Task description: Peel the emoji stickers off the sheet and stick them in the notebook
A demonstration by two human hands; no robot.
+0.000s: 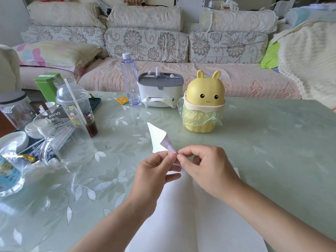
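Note:
An open notebook (183,211) with blank white pages lies on the table right in front of me, under my forearms. Above it I hold a white sticker sheet (157,138) upright, its plain back toward me and one corner curled over. My left hand (154,171) pinches the sheet's lower edge between thumb and fingers. My right hand (207,166) pinches the curled corner with thumb and forefinger, right beside the left fingertips. The stickers themselves are hidden from me.
A yellow rabbit-shaped bin (203,104) stands beyond the hands. Behind it are a white tissue box (160,90) and a clear water bottle (130,80). Plastic cups (74,106), a glass jug (61,137), a green tin (48,84) and dishes crowd the table's left side.

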